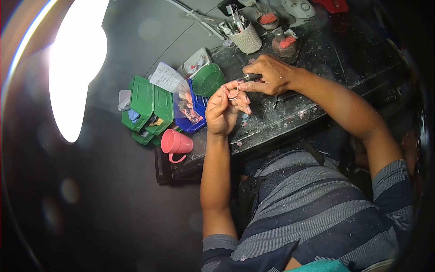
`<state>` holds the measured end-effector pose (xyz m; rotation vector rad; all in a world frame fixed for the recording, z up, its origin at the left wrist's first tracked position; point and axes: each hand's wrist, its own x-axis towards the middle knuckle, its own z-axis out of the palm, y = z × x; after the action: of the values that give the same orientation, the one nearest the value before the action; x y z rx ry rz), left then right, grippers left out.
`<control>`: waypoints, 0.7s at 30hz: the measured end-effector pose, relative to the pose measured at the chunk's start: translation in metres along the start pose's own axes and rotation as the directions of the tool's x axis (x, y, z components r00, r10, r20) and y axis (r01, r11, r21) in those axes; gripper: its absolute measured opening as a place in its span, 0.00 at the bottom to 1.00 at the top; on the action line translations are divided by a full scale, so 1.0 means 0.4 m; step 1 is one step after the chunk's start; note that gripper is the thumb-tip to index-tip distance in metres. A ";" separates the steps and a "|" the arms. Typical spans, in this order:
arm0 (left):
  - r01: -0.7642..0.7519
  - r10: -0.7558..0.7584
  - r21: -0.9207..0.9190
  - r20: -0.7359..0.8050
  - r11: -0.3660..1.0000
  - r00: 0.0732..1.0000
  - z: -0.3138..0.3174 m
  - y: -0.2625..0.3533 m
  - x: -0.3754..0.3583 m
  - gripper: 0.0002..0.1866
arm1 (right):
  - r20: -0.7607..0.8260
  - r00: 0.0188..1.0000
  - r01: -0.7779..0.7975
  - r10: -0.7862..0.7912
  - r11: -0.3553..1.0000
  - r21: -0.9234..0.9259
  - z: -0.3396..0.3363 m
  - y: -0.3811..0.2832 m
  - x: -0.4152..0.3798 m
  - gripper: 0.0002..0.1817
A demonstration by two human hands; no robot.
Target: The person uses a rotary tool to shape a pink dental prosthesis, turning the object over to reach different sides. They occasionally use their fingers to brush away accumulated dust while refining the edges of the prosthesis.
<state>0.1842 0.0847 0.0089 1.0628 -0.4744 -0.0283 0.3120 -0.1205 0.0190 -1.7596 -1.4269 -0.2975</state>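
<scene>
I work over the front part of the dark tabletop (353,59), just in from its near edge. My left hand (219,113) is turned palm up, fingers half curled, the tips pinching one small, curved pink-and-white piece (233,96) that looks like a denture. My right hand (275,78) is closed round one dark pen-like tool (253,77), its tip pointing at the piece; I can't tell whether they touch. Between my hands and the near edge, and over a broad stretch to the right, the speckled surface shows, with room to shift either hand that way.

My left side is tighter: one pink mug (179,141) sits by the near left corner, and one blue bin (199,102) with pink scraps (192,115) stands just beside my left hand. Green bins (142,103) crowd the left end, overlapping too much for a sure count; one sheet of written paper (165,78) leans over them. Toward the far edge I count one white textured cup (248,41) of tools, too bunched to number, and two jars (284,50) with pink material in them.
</scene>
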 end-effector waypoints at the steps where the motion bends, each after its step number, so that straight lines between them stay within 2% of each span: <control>1: 0.004 -0.004 -0.004 -0.003 1.000 1.000 0.001 0.000 0.000 0.27 | -0.007 1.000 0.001 -0.001 1.000 0.005 0.001 0.000 0.000 0.33; 6: 0.002 -0.002 0.001 -0.007 1.000 1.000 -0.001 0.001 -0.001 0.27 | 0.003 1.000 -0.007 0.007 1.000 -0.009 0.000 -0.001 -0.002 0.34; 8: 0.001 -0.001 0.003 -0.006 1.000 1.000 -0.001 0.001 -0.002 0.27 | 0.007 1.000 0.018 -0.019 1.000 0.018 -0.002 -0.005 -0.003 0.28; 10: 0.010 -0.010 0.009 0.007 1.000 1.000 0.002 0.003 -0.001 0.30 | 0.013 1.000 0.016 -0.016 1.000 0.021 -0.003 -0.001 -0.002 0.28; 13: -0.004 0.003 0.010 0.018 1.000 1.000 -0.003 0.001 -0.001 0.27 | 0.007 1.000 0.023 -0.024 0.999 0.040 0.000 -0.003 -0.004 0.27; 18: 0.000 0.000 0.010 0.008 1.000 1.000 -0.003 0.001 -0.002 0.28 | 0.019 1.000 0.015 -0.015 1.000 0.022 -0.001 0.001 -0.003 0.27; 20: -0.002 0.002 0.012 0.013 1.000 1.000 -0.003 0.001 -0.001 0.28 | 0.005 1.000 0.009 -0.009 0.999 0.041 0.004 0.004 -0.003 0.34; 21: 0.009 -0.008 0.033 -0.019 0.999 1.000 0.007 0.006 -0.002 0.30 | 0.006 1.000 0.009 -0.009 0.999 0.042 0.000 0.001 -0.002 0.34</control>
<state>0.1821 0.0837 0.0117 1.0971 -0.4546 -0.0177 0.3120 -0.1212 0.0183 -1.7220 -1.4358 -0.2662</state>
